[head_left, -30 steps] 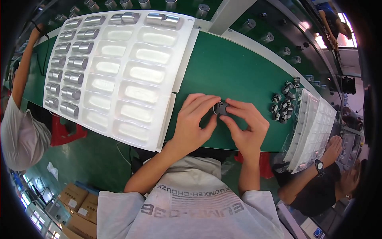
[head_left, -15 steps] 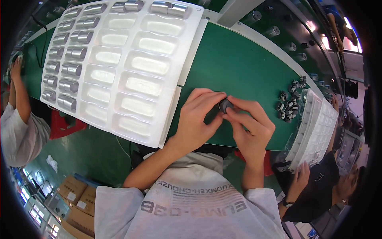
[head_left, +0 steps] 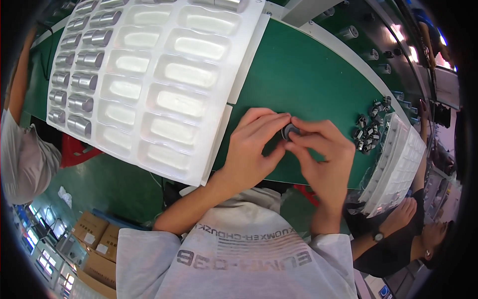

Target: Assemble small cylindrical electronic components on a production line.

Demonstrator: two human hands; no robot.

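Over the green mat, my left hand (head_left: 255,144) and my right hand (head_left: 323,149) meet fingertip to fingertip at a small dark grey cylinder (head_left: 289,131). The left fingers and thumb close on one side of it. The right thumb and fingers pinch its other side, so most of the part is hidden. Just left of my hands lies a white plastic tray (head_left: 149,89) with rounded pockets. Silver metal cylinders (head_left: 84,81) fill its left columns, while many pockets in the right columns hold nothing.
A heap of small black-and-silver parts (head_left: 367,132) lies at the right of the green mat (head_left: 294,65). Beside it are stacked white trays (head_left: 393,164) in clear plastic. Co-workers sit at left (head_left: 27,154) and right (head_left: 398,234). Cardboard boxes (head_left: 97,239) stand lower left.
My hands have shifted slightly right in the picture, still gripping the cylinder. The tray appears larger and further up. The right co-worker's hand has moved away from the stacked trays.
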